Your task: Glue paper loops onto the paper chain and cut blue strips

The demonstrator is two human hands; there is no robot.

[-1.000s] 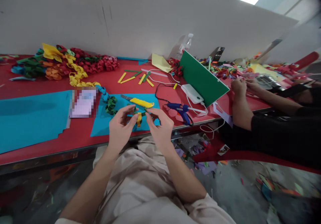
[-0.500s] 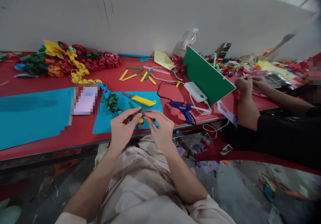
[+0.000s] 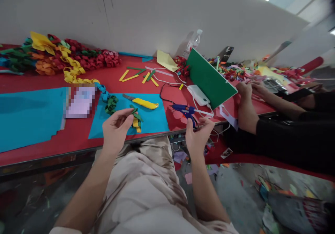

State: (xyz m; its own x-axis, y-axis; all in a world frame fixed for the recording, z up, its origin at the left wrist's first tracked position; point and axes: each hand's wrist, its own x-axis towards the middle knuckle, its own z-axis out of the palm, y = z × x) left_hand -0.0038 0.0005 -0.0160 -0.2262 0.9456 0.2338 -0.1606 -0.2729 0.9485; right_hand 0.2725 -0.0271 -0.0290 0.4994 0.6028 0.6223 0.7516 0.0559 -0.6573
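Note:
My left hand [image 3: 116,126] pinches a small folded piece of green and yellow paper strips [image 3: 136,118] just above the near edge of a blue sheet [image 3: 153,117] on the red table [image 3: 78,136]. My right hand [image 3: 198,136] is at the table's front edge with fingers apart, right beside the blue glue gun [image 3: 186,111] and its white cord; it holds nothing that I can see. A yellow-handled utility knife [image 3: 142,103] lies on the blue sheet behind the folded piece.
A chain of folded paper [image 3: 70,61] in several colours runs along the back left. Loose yellow and green strips [image 3: 138,75], a white power bank [image 3: 199,95], a green board [image 3: 210,80] and a water bottle [image 3: 192,45] stand mid-table. Another person's arms [image 3: 251,101] rest at right.
My right hand has let go of the folded strips and moved right to the glue gun. My left hand keeps the piece alone, slightly lower and to the left.

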